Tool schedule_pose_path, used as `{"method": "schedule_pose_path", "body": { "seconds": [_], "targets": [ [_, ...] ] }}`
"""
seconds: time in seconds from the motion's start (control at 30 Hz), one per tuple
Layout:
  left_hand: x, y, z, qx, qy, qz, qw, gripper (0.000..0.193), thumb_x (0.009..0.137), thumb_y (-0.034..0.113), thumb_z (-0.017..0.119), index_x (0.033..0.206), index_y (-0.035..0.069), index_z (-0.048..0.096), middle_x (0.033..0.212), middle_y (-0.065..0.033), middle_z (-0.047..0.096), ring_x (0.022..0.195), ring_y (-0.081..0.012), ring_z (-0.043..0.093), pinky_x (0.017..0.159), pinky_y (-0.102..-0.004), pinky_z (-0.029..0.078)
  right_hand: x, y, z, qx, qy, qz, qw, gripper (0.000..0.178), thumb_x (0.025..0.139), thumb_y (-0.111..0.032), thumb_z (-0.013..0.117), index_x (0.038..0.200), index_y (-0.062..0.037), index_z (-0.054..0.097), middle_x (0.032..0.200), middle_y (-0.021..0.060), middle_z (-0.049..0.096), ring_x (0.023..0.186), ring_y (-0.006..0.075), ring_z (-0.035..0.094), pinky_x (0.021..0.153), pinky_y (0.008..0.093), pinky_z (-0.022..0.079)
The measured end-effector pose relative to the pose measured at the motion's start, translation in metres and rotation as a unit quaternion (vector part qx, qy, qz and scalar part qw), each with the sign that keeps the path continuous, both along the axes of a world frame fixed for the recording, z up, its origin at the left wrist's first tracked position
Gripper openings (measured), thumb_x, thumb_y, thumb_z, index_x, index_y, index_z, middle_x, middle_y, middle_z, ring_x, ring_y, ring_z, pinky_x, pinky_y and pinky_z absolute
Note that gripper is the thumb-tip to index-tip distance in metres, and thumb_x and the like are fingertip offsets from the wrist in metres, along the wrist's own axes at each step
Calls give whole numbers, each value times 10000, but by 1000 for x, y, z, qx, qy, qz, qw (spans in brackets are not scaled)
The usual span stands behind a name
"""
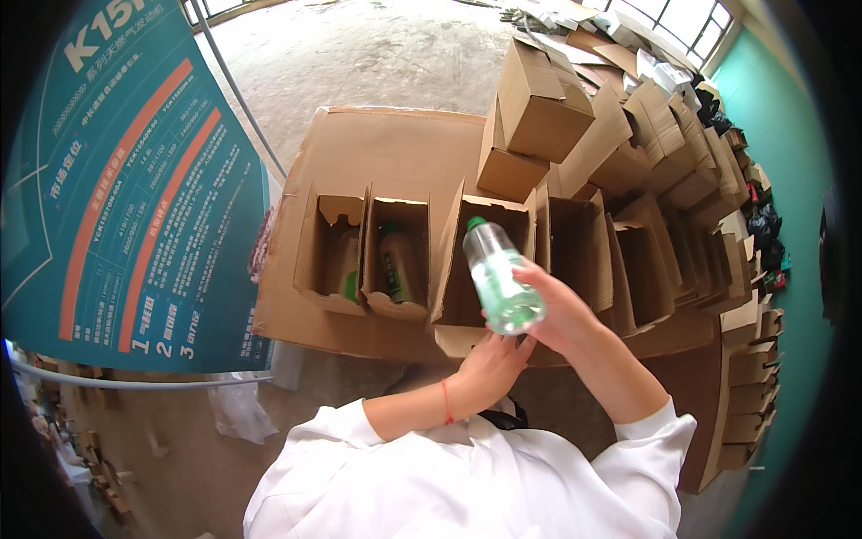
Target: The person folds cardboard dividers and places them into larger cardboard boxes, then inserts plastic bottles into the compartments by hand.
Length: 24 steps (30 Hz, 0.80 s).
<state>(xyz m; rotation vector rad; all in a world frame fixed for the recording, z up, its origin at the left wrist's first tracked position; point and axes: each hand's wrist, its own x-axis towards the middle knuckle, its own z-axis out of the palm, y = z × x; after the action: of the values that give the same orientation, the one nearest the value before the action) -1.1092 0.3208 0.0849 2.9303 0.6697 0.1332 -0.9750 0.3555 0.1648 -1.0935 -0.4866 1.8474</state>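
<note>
Gripping a clear bottle (503,274) with a green cap (475,223) in the right hand (552,304), clamped round the lower part, tilted over an open box (458,301) just ahead of the hands. Holding the left hand (490,370) close under the base, impossible to tell whether touching it. Could slip, given smooth, glossy plastic and a grasp near the base only. Could also snag on a box wall, given the slant and the narrow mouth, and so bend the cardboard or shove the box against neighbours. Around the hands, a cardboard-topped desk (395,148), with two bottles (393,260) in boxes to the left, a row of boxes (639,283) to the right, stacked cartons (543,103) farther ahead, grey floor (395,54) beyond, a blue-green banner (162,225) far left and a green wall (795,180) far right
</note>
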Motion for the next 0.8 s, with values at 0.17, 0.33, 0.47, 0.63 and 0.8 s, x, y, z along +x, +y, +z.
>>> {"method": "schedule_pose_path", "body": {
  "seconds": [0.17, 0.33, 0.47, 0.63, 0.8],
  "targets": [
    [-29, 10, 23, -48, -93, 53, 993, 580, 837, 284, 672, 1319, 34, 468, 1157, -126, 564, 1102, -258, 523, 961, -366, 410, -35, 49, -44, -82, -246, 53, 964, 1050, 852, -307, 671, 1506, -17, -98, 1387, 220, 408, 1146, 269, 545, 942, 383, 472],
    [-37, 15, 7, -114, -113, 26, 987, 446, 822, 194, 672, 1230, 68, 546, 1166, -114, 563, 1068, -262, 540, 931, -359, 432, -51, 82, -122, -77, -578, 228, 780, 1138, 801, -457, 674, 1492, 25, -90, 1437, 324, 353, 1204, 407, 525, 996, 378, 444],
    [-38, 19, 4, -122, -107, 31, 986, 323, 813, 137, 654, 1125, 71, 601, 1177, -121, 567, 1077, -286, 542, 924, -374, 441, -58, 84, -162, -14, -661, 282, 696, 803, 819, -343, 626, 1374, 25, 177, 1268, 288, 537, 1122, 406, 572, 940, 393, 479],
    [-35, 30, -35, -32, -91, 41, 994, 298, 851, 71, 563, 1145, 32, 598, 1122, -165, 611, 1069, -338, 570, 896, -423, 467, -80, 59, -75, 167, -642, 330, 671, 359, 817, -175, 605, 1110, 31, 612, 1158, 242, 621, 1021, 410, 612, 859, 419, 521],
    [-38, 37, 9, -260, -71, 82, 960, 424, 823, 141, 647, 1218, 21, 551, 1246, -177, 547, 1156, -348, 516, 958, -435, 436, -47, -2, -22, 387, -629, 23, 674, 296, 849, -106, 617, 1125, 3, 618, 1144, 187, 625, 1088, 353, 590, 943, 399, 484]
  ]
}}
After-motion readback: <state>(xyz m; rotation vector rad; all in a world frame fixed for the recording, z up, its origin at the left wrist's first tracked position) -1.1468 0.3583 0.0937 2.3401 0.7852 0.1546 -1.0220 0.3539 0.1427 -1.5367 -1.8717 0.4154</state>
